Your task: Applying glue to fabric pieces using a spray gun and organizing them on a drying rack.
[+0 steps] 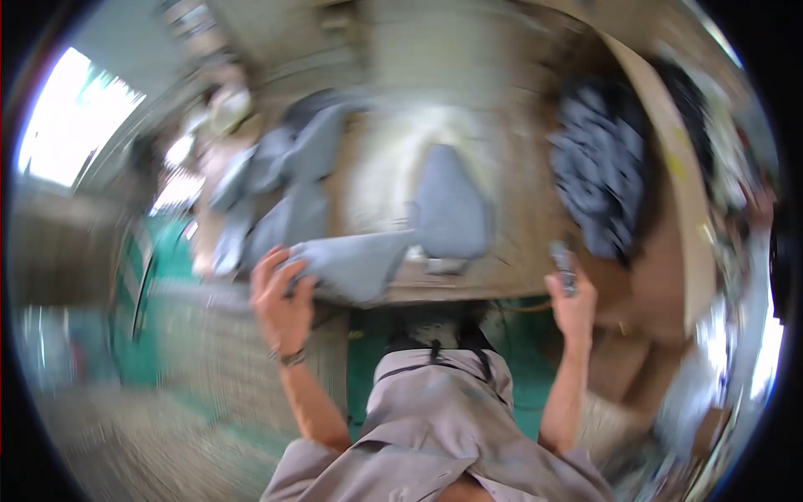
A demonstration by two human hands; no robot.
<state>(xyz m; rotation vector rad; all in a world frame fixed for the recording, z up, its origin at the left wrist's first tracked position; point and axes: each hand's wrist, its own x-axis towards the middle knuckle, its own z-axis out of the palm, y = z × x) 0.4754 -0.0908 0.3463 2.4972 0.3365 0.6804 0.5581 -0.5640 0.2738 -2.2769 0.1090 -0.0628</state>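
My left hand [283, 305] is closed on the left end of a grey cloth-like piece [351, 263], which stretches to the right along the table's near edge. A second grey piece [452, 209], wide at the near end and narrower at the far end, lies on the brightly lit middle of the table [523, 217]. Toward the right, near the table edge, my right hand [575, 305] grips a small, slim metal hand tool [563, 266] pointing away from me. Motion blur hides its exact kind.
More grey pieces [293, 180] lie heaped on the table's left side. At the right stands a large cardboard box [682, 176] with a bundle of crumpled dark grey material [598, 167] in it. A bright window [75, 117] shows at the far left.
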